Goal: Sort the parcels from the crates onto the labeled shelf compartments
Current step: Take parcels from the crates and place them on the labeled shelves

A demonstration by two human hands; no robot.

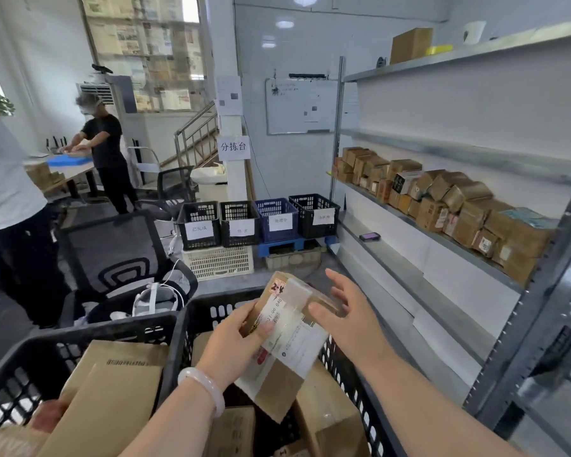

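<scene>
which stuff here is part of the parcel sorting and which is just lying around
Job in hand:
- parcel, gripped by the left hand, with the right hand open at its side
- black crates of parcels
- shelf with sorted boxes

Lying about:
- phone on a lower shelf board
- office chair
- whiteboard

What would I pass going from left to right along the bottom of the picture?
The left black crate → the left hand → the parcel it holds → the right hand → the grey metal shelf.
</scene>
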